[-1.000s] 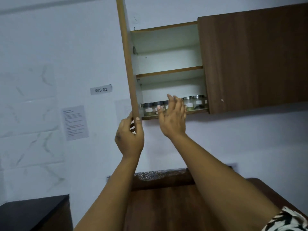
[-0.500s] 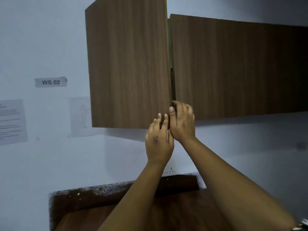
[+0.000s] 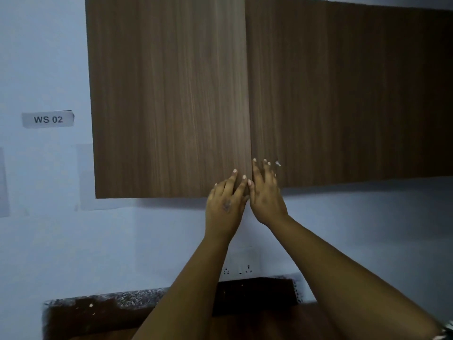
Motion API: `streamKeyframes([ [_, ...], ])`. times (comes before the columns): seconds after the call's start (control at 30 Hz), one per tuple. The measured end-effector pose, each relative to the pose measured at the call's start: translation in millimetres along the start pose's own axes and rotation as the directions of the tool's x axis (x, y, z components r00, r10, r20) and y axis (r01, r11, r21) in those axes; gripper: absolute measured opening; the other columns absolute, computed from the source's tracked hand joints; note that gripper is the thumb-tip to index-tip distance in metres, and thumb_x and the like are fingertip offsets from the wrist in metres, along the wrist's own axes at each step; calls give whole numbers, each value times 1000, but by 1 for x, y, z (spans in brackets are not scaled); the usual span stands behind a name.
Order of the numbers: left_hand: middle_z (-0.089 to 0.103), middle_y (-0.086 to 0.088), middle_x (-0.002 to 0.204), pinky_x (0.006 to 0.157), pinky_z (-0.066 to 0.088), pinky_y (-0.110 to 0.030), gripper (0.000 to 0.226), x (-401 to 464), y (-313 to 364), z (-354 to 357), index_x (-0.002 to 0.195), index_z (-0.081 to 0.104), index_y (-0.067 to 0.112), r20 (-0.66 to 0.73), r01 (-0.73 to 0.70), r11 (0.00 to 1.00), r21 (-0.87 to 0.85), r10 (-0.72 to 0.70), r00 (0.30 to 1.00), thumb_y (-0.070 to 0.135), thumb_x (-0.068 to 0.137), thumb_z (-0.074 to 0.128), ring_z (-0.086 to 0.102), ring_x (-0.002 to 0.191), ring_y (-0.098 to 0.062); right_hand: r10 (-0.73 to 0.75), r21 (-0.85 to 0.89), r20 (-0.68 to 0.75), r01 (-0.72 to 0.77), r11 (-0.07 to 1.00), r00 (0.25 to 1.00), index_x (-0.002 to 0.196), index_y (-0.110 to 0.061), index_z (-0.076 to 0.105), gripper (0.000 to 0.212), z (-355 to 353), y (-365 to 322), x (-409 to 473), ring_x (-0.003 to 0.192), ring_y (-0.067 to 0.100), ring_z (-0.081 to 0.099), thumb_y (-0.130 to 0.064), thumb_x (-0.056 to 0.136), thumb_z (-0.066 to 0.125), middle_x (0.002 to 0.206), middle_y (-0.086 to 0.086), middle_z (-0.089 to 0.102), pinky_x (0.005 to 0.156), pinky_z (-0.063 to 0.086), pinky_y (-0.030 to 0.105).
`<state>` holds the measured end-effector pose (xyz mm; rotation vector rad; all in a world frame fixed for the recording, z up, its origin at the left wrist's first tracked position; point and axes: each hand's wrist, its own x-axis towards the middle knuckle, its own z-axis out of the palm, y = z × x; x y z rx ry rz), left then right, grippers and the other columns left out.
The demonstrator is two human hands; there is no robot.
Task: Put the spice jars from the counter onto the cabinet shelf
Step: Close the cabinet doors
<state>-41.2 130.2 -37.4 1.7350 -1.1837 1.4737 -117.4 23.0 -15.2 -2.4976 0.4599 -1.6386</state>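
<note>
Both grips released: left hand [image 3: 226, 204] and right hand [image 3: 266, 196] lie flat on the shut cabinet doors [image 3: 169, 99], which hide shelf and spice jars; worktop [image 3: 103, 312] below.

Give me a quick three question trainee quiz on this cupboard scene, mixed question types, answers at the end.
1. True or false: the left cabinet door stands open.
2. Where does the left hand rest? A) on the wall label B) at the left cabinet door's lower corner C) on the counter
3. Fill in: the right hand touches the ____ cabinet door.

Key: 1 false; 2 B; 3 right. Both hands are flat and empty.
</note>
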Motion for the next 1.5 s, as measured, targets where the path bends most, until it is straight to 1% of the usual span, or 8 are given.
streamKeyframes([
  [0.17, 34, -10, 154, 110, 36, -51, 55, 17, -19, 41, 145, 42, 19, 83, -19, 997, 74, 13, 996, 41, 95, 53, 32, 142, -32, -86, -120, -33, 81, 990, 996, 155, -23, -2, 60, 29, 31, 22, 150, 20, -8, -39, 104, 24, 163, 6, -8, 118, 7, 41],
  [0.27, 33, -10, 155, 110, 36, -51, 57, 24, -25, 65, 146, 41, 19, 106, -21, 992, 124, 7, 994, 44, 96, 50, 31, 143, -32, -97, -233, -12, 92, 968, 995, 154, -18, -8, 66, 43, 56, 38, 147, 16, -16, -45, 103, 24, 163, 6, -11, 120, 1, 39],
  [0.43, 38, -13, 152, 107, 40, -50, 60, 26, -40, 98, 144, 43, 17, 28, -68, 981, 183, 64, 998, 43, 93, 56, 37, 139, -34, -64, -242, 24, 68, 968, 998, 151, -15, -15, 71, 65, 86, 52, 145, 13, -25, -50, 100, 18, 160, 2, -21, 117, -9, 34],
  [0.63, 36, -14, 152, 110, 35, -44, 62, 31, -47, 120, 146, 40, 12, 22, -67, 986, 155, 65, 998, 40, 93, 56, 34, 140, -34, -162, -288, 4, 156, 945, 987, 153, -23, -11, 62, 73, 110, 60, 148, 20, -20, -31, 105, 26, 161, 0, -19, 120, -2, 42],
  [1.0, 32, -11, 155, 114, 27, -41, 61, 32, -57, 141, 147, 37, 9, 20, -84, 972, 222, 81, 996, 45, 98, 38, 29, 143, -31, -187, -259, -83, 160, 952, 979, 156, -21, 3, 57, 93, 124, 70, 151, 21, -8, -31, 102, 21, 164, 0, -6, 120, 6, 46],
  [1.23, 25, -8, 158, 116, 20, -44, 56, 29, -55, 142, 150, 31, 16, 75, -78, 972, 222, 63, 995, 42, 100, 36, 21, 146, -31, -178, -291, -42, 158, 944, 983, 156, -23, -1, 59, 86, 120, 68, 150, 20, -11, -30, 103, 24, 163, -1, -9, 120, 4, 44],
  [1.37, 2, -4, 162, 120, 4, -46, 56, 30, -43, 136, 154, 13, 21, 190, -10, 994, 113, -12, 982, 38, 103, 27, -2, 150, -27, -86, -286, 8, 84, 955, 996, 155, -25, -7, 60, 80, 108, 62, 148, 19, -19, -29, 105, 26, 161, -3, -18, 121, 0, 43],
  [1.5, -2, -4, 161, 119, -4, -45, 57, 35, -35, 119, 154, 12, 16, 127, 123, 991, 54, -129, 983, 35, 103, 28, -6, 149, -22, -41, -239, 2, 40, 970, 999, 154, -20, -9, 60, 70, 88, 49, 147, 18, -22, -31, 105, 25, 160, -1, -21, 122, -1, 42],
])
